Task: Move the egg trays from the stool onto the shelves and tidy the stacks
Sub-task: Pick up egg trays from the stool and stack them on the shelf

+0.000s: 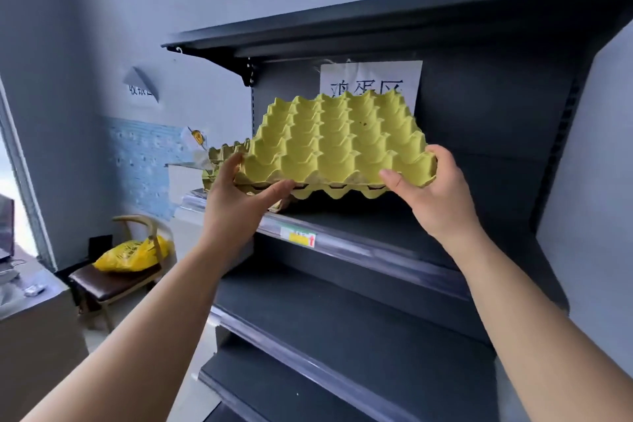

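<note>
A yellow-green pulp egg tray is held tilted, far edge raised, just above the dark upper shelf. My left hand grips its front-left corner, thumb along the underside rim. My right hand grips its front-right corner, thumb on top. A second tray edge shows directly beneath the held one. Behind and to the left, another egg tray stack rests at the shelf's left end, partly hidden by the held tray.
A white paper sign hangs on the shelf's back panel. Lower dark shelves stretch below, with a price label on the upper shelf's rail. At left, a wooden chair carries a yellow plastic bag; a grey counter stands nearer.
</note>
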A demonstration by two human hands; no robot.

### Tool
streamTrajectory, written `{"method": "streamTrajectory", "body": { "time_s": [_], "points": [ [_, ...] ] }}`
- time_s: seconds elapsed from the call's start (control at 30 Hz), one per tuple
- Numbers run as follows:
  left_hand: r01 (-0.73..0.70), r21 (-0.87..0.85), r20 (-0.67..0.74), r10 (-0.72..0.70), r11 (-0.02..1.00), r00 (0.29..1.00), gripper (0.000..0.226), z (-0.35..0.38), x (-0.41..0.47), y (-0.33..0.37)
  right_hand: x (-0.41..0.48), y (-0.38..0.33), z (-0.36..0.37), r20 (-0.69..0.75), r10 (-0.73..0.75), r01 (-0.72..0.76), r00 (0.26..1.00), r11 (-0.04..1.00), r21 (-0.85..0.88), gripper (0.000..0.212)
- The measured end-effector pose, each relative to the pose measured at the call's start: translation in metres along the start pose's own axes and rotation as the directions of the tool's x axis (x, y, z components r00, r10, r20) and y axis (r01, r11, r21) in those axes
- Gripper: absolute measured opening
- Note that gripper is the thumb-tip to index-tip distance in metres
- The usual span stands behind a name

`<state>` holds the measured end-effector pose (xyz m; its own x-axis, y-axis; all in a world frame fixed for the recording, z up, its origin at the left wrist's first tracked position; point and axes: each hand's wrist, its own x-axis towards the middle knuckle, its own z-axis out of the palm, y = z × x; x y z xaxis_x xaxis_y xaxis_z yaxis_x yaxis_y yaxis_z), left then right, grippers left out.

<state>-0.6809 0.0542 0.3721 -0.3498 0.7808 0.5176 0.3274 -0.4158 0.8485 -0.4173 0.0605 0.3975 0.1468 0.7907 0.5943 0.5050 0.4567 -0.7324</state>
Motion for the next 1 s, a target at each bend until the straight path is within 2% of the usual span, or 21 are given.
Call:
{"method": "streamTrajectory", "body": {
  "time_s": [0.23,0.37,0.43,0.53,0.7,0.8,0.83,0.93,1.0],
  "points": [
    [-0.011,-0.064,-0.007,0.011,0.998,1.0,0.107,-0.018,0.1,-0.051,0.072,-0.011,0.08,0.019,-0.05,0.051,0.999,0.996,-0.079,0.092],
    [-0.021,-0.095,-0.005,0.021,0.995,1.0,0.097,-0.023,0.155,-0.074,0.114,-0.013,0.123,0.024,-0.059,0.062,0.998,0.99,-0.124,0.101],
    [-0.019,-0.109,-0.005,0.018,0.994,1.0,0.101,-0.026,0.179,-0.088,0.129,-0.014,0.142,0.03,-0.065,0.068,0.997,0.987,-0.145,0.107],
    [0.001,-0.117,-0.011,-0.002,0.993,1.0,0.107,-0.033,0.213,-0.108,0.148,-0.014,0.171,0.03,-0.067,0.072,0.997,0.981,-0.183,0.1],
    [0.017,-0.219,0.054,-0.005,0.975,0.999,0.095,-0.038,0.261,-0.138,0.168,-0.017,0.21,0.014,-0.054,0.055,0.998,0.969,-0.24,0.093],
    [0.04,-0.245,0.099,-0.016,0.969,0.995,0.099,-0.042,0.289,-0.156,0.173,-0.02,0.232,-0.017,-0.042,0.035,0.999,0.957,-0.29,0.084],
    [0.045,-0.251,0.119,-0.016,0.967,0.993,0.096,-0.042,0.298,-0.162,0.174,-0.021,0.239,-0.029,-0.036,0.025,0.999,0.95,-0.311,0.083],
    [0.061,-0.289,0.18,-0.009,0.956,0.984,0.068,-0.045,0.322,-0.176,0.176,-0.026,0.262,-0.068,-0.009,-0.017,0.998,0.932,-0.362,0.085],
    [0.064,-0.305,0.208,0.001,0.95,0.978,0.059,-0.048,0.337,-0.185,0.177,-0.028,0.276,-0.091,0.019,-0.052,0.996,0.925,-0.377,0.084]
  ]
}}
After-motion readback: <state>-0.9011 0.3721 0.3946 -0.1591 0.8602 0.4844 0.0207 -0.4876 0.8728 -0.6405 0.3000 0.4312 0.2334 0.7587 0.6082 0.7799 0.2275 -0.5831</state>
